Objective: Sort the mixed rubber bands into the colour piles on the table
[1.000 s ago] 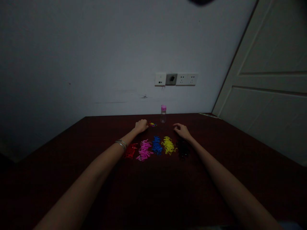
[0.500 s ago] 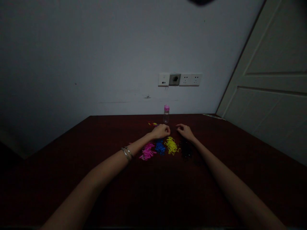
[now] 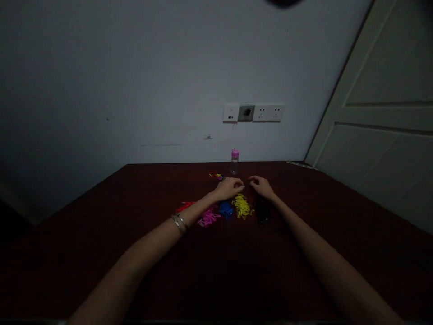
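My left hand [image 3: 230,188], with bracelets at its wrist, hovers just behind the blue pile [image 3: 225,209] and the yellow pile [image 3: 242,206] of small band-like strips. Its thumb and forefinger are pinched, and anything between them is too small to make out. Facing it across a narrow gap, my right hand [image 3: 261,187] is curled behind the dark pile [image 3: 263,212]; its fingertips are close together and their content cannot be seen. A pink pile [image 3: 209,216] lies below my left wrist, and a red pile [image 3: 185,206] is partly hidden by that forearm.
A clear bottle with a pink cap [image 3: 234,161] stands behind my hands near the wall. Left of it lies a small mixed-colour cluster of strips [image 3: 216,175]. Wall sockets [image 3: 269,113] sit above the dark red table [image 3: 216,271]; a panelled door [image 3: 379,149] rises at the right.
My left hand has moved slightly right, closer to my right hand, and its fingers have extended a little. More of the red pile shows behind the forearm. My right hand is nearly unmoved.
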